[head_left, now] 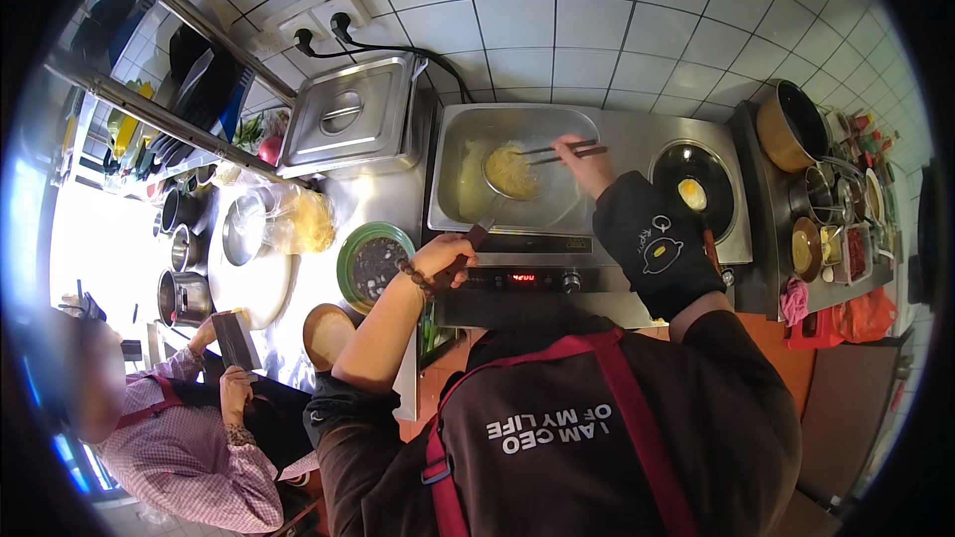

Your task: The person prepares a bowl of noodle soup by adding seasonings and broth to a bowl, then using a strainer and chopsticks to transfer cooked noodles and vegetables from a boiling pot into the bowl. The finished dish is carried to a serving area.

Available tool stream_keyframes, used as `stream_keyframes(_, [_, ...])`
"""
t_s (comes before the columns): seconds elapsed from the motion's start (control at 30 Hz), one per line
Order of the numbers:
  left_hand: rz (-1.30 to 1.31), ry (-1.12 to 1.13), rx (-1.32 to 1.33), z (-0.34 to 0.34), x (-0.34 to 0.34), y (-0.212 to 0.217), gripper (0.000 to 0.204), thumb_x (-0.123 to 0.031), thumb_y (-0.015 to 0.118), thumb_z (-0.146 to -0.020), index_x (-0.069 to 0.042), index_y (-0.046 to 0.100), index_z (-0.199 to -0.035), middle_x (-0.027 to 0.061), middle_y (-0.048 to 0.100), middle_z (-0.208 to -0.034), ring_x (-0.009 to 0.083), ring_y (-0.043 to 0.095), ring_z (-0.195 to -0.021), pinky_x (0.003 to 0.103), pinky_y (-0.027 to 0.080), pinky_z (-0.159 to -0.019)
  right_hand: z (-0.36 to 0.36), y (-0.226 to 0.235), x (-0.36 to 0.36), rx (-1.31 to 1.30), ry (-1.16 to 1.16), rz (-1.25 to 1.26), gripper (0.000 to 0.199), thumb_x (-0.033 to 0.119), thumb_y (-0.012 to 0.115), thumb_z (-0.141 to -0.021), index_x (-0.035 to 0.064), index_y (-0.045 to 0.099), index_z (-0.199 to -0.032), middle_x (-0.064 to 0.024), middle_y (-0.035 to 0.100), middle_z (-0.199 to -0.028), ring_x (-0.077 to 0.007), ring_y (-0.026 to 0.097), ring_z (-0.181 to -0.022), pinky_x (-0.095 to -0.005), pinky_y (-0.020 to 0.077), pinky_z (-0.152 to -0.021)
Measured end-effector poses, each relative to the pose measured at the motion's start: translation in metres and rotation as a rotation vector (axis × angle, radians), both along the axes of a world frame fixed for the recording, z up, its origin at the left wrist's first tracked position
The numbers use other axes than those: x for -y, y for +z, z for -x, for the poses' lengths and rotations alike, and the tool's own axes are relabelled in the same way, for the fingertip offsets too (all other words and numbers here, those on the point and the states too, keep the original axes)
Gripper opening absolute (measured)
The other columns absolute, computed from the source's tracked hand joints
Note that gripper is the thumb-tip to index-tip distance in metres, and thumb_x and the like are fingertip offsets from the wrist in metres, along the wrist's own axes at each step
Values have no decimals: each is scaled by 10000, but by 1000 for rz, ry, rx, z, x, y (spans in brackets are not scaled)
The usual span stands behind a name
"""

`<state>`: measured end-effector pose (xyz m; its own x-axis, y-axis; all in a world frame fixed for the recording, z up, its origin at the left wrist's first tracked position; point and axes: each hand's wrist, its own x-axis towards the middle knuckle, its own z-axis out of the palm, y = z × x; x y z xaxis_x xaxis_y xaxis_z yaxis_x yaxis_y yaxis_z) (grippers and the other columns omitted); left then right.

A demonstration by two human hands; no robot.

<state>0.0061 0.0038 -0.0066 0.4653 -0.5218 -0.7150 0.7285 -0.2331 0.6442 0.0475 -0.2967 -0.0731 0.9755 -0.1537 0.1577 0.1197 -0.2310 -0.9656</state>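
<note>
My left hand is closed around the dark handle of a strainer, and a beaded bracelet sits on that wrist. The strainer's bowl, full of pale yellow noodles, is inside a rectangular steel basin of liquid set in the counter. In my right hand is a pair of dark chopsticks, their tips at the noodles. To the right, a black frying pan on a second burner holds a fried egg.
At left stand a lidded steel container, a green-rimmed bowl of dark contents and a bag of yellow food. A co-worker holds a broad dark-bladed cleaver. Pots and ingredient containers crowd the right counter.
</note>
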Motion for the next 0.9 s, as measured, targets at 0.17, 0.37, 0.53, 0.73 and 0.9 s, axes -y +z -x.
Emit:
stream_keyframes(0.17, [-29, 23, -39, 1, 1, 2, 178, -69, 505, -760, -40, 442, -924, 60, 533, -701, 139, 472, -441, 280, 374, -365, 3, 1, 1, -1, -1, -160, 207, 206, 529, -856, 14, 605, -860, -44, 612, -722, -118, 578, -623, -265, 448, -522])
stream_keyframes(0.37, [-12, 35, -40, 1, 3, -12, 179, -84, 510, -798, -49, 464, -968, 47, 521, -687, 121, 461, -432, 280, 379, -366, 24, 12, 9, -149, 6, -139, 208, 210, 534, -863, 17, 611, -877, -57, 619, -748, -120, 580, -630, -228, 459, -567])
stream_keyframes(0.53, [157, 66, 7, 15, -2, -39, 220, -127, 519, -840, -77, 489, -1053, 24, 502, -658, 100, 432, -380, 245, 356, -343, 69, 75, 36, 112, -263, -175, 251, 242, 550, -862, 6, 610, -922, -77, 624, -804, -137, 599, -688, -237, 472, -631])
stream_keyframes(0.73, [289, 91, 174, 67, -12, -24, 168, -204, 463, -911, -108, 452, -1049, 6, 431, -632, 68, 372, -371, 179, 314, -323, 136, 103, 76, 328, -493, -235, 265, 207, 505, -897, -38, 562, -981, -112, 586, -943, -165, 588, -829, -282, 505, -716])
stream_keyframes(0.9, [230, 102, 382, 100, -17, -13, 265, -186, 450, -909, -115, 422, -1163, -9, 410, -605, 59, 324, -355, 181, 294, -322, 172, 104, 74, 394, -606, -252, 247, 186, 489, -902, -36, 557, -984, -120, 590, -905, -173, 594, -780, -274, 499, -706])
